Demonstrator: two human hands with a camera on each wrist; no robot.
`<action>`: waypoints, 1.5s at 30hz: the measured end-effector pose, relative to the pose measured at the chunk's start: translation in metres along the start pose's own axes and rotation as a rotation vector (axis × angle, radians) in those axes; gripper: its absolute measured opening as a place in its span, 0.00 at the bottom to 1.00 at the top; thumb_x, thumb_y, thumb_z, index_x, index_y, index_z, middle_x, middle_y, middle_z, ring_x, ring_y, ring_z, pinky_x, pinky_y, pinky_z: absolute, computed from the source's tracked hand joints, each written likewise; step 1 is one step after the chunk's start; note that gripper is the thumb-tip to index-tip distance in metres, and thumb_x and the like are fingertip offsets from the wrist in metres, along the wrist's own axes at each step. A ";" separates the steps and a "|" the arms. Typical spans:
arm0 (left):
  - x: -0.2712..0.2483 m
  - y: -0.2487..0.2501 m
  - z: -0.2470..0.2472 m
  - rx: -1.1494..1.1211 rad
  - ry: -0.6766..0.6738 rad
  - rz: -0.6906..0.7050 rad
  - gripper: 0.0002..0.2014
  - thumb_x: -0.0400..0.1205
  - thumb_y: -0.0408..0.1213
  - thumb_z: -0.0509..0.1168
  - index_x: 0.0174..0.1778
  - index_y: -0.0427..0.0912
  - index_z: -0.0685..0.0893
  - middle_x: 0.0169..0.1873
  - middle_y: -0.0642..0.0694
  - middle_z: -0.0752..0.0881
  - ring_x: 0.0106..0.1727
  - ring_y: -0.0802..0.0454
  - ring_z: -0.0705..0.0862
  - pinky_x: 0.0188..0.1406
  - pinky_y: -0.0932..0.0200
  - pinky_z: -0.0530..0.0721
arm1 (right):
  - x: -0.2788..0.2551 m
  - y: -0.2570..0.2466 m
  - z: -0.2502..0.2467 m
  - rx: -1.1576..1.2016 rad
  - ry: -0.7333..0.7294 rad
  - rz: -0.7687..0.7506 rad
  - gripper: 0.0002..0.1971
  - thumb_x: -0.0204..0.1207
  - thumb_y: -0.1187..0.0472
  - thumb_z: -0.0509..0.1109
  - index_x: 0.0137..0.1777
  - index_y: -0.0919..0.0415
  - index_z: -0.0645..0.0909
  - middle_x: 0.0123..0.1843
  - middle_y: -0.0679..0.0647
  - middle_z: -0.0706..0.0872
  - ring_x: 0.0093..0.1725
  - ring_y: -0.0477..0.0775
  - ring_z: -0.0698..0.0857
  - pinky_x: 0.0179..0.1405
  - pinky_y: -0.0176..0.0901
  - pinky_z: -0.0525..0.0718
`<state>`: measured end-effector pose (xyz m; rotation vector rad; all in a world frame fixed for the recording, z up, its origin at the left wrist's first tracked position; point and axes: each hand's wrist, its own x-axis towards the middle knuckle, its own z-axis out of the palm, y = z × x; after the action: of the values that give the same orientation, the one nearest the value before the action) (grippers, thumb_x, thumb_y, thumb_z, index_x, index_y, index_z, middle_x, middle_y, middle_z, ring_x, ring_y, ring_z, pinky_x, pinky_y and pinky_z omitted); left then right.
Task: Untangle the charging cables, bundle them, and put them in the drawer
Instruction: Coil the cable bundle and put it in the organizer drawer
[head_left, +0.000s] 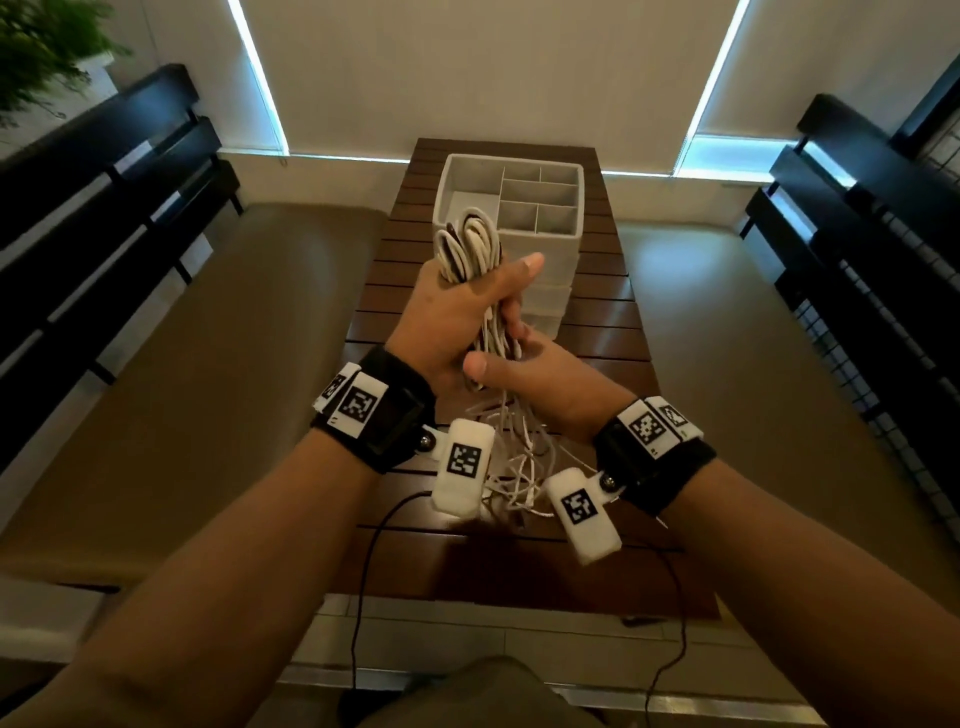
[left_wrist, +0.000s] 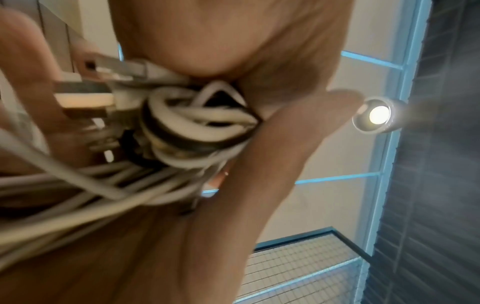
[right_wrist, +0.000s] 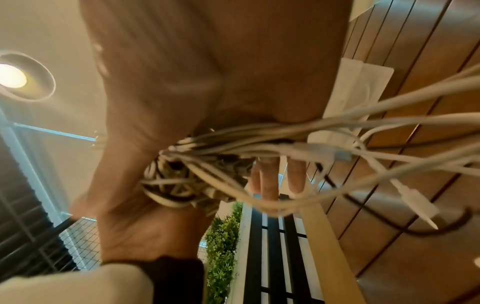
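Observation:
A bundle of white and dark charging cables (head_left: 470, 244) is held upright above the wooden slat table (head_left: 597, 322). My left hand (head_left: 483, 296) grips its middle, thumb stretched across, and the loops stick out above the fist. Just below, my right hand (head_left: 511, 358) closes round the lower strands. Loose cable ends (head_left: 519, 467) trail down onto the table between my wrists. Seen from the left wrist, the coiled cables (left_wrist: 194, 127) and their USB plugs (left_wrist: 85, 96) fill the palm. From the right wrist, the strands (right_wrist: 233, 148) and white plugs (right_wrist: 415, 199) fan out to the right. The white drawer unit (head_left: 566, 228) stands behind the hands.
The drawer unit's top is split into several open compartments. Tan cushioned benches (head_left: 234, 338) flank the narrow table, backed by black slatted rails (head_left: 104, 208). Thin black wires (head_left: 363, 571) run from my wrist cameras over the table's near edge. A green plant (head_left: 36, 47) stands far left.

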<state>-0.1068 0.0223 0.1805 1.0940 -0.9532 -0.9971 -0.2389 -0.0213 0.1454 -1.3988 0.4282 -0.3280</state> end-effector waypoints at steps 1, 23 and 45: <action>-0.001 -0.001 0.002 -0.020 -0.017 -0.006 0.14 0.85 0.36 0.74 0.37 0.37 0.81 0.30 0.37 0.79 0.29 0.44 0.82 0.37 0.49 0.89 | -0.003 -0.001 0.001 0.023 -0.038 0.008 0.26 0.79 0.64 0.78 0.75 0.53 0.77 0.69 0.59 0.89 0.71 0.60 0.88 0.76 0.61 0.82; 0.009 0.002 0.001 -0.029 0.037 -0.119 0.18 0.85 0.37 0.75 0.32 0.45 0.76 0.22 0.46 0.73 0.20 0.52 0.72 0.28 0.55 0.81 | 0.015 0.009 0.021 -0.099 0.213 -0.059 0.18 0.72 0.70 0.79 0.58 0.79 0.79 0.53 0.84 0.83 0.48 0.78 0.85 0.51 0.78 0.85; 0.030 0.011 -0.061 -0.323 0.043 -0.269 0.17 0.87 0.41 0.71 0.31 0.48 0.78 0.18 0.54 0.72 0.19 0.59 0.73 0.29 0.59 0.80 | -0.026 0.057 -0.043 -0.523 0.034 0.085 0.13 0.92 0.57 0.61 0.50 0.61 0.82 0.46 0.56 0.93 0.49 0.59 0.89 0.57 0.52 0.85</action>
<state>-0.0386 0.0100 0.1827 0.9800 -0.5925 -1.2913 -0.2835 -0.0387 0.0861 -1.8785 0.6289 -0.1740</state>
